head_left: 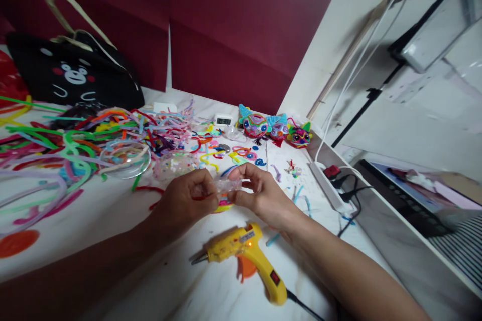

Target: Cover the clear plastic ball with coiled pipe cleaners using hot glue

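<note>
My left hand (188, 200) and my right hand (261, 193) meet over the white table (113, 220). Both pinch a small clear, glittery piece (225, 185) held between their fingertips. Just under it a yellow and pink bit (225, 205) lies on the table. A yellow hot glue gun (244, 253) lies in front of my hands, nozzle pointing left, with its cord running off to the lower right.
A heap of coloured pipe cleaners (75, 135) covers the left of the table, with a clear round dish (124, 158) in it. Three pipe-cleaner animal heads (276, 130) stand at the back. A black bear tote bag (75, 75) sits far left. A power strip (331, 183) lies at the right.
</note>
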Demonstrator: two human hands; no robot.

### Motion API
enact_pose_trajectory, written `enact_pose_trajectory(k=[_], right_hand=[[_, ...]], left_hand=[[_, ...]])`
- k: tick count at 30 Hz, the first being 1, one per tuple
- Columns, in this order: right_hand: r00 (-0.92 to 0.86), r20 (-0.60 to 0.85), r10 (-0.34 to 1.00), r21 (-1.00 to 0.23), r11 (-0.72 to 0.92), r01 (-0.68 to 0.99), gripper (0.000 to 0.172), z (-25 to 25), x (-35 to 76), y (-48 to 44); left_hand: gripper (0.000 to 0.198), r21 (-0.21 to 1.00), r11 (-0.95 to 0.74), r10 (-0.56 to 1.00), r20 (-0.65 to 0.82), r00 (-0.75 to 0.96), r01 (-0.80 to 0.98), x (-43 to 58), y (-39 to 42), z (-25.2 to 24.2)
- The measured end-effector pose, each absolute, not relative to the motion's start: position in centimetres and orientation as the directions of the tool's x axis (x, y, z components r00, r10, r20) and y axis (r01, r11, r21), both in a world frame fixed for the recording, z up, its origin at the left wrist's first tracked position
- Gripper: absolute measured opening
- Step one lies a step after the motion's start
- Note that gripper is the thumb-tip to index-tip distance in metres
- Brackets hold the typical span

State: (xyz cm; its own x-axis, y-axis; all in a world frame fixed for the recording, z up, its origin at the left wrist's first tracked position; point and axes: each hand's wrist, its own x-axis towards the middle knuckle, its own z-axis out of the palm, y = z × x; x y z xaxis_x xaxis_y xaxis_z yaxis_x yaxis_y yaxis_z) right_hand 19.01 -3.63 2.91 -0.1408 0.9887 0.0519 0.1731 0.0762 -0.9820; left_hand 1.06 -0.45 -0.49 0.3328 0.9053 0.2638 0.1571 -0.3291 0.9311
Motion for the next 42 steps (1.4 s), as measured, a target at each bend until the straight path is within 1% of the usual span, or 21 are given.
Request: enact_pose_trajectory(k=[8, 12, 16, 19, 22, 27, 31, 34, 36, 42], right_hand=[[-0.130, 0.104, 0.986, -0.977, 0.126, 0.171, 0.028, 2.9, 18.8, -3.8], [-0.116, 0.121, 0.986, -0.970, 0.143, 0.196, 0.029, 2.9, 18.7, -3.8], [-0.136, 0.110, 0.985, -0.973, 0.135, 0.187, 0.038, 3.0, 19.1, -3.4], [-0.154, 0.087, 0.984, -0.980, 0.113, 0.165, 0.044, 3.4, 19.4, -3.3], [-0.170, 0.055, 0.984, -0.984, 0.082, 0.156, 0.047, 3.6, 19.7, -3.3], [-0.209, 0.045, 0.977, -0.985, 0.079, 0.156, 0.046, 3.6, 20.1, -3.4], [-0.268, 0.111, 0.957, -0.949, 0.182, 0.256, 0.047, 3.1, 20.3, -3.5], [-0.292, 0.166, 0.942, -0.875, 0.277, 0.397, 0.053, 2.8, 20.5, -3.6], [-0.292, 0.191, 0.937, -0.827, 0.314, 0.467, 0.056, 2.7, 20.6, -3.7], [-0.309, 0.211, 0.927, -0.784, 0.349, 0.513, 0.059, 2.7, 20.9, -3.7]], left_hand=[[0.012, 0.938, -0.320, 0.909, 0.264, 0.321, 0.134, 1.1, -0.5, -0.2], [0.014, 0.955, -0.280, 0.914, 0.234, 0.332, 0.097, 1.1, -0.3, -0.3], [0.016, 0.970, -0.224, 0.923, 0.178, 0.342, 0.099, 1.1, 0.0, -0.4], [0.017, 0.971, -0.221, 0.921, 0.177, 0.348, 0.090, 0.9, 0.4, -0.6], [0.020, 0.972, -0.218, 0.909, 0.168, 0.381, 0.090, 0.6, 0.9, -1.2], [0.025, 0.987, -0.135, 0.924, 0.096, 0.371, 0.081, 0.5, 1.2, -1.6], [0.027, 0.997, -0.056, 0.931, 0.037, 0.363, 0.043, 0.8, 0.7, -1.0], [0.026, 1.000, -0.006, 0.933, 0.006, 0.360, -0.003, 1.0, 0.3, -0.4], [0.026, 1.000, 0.013, 0.932, -0.007, 0.363, -0.015, 1.1, 0.2, -0.2], [0.032, 0.999, 0.044, 0.911, -0.028, 0.411, -0.028, 1.1, 0.4, -0.9]])
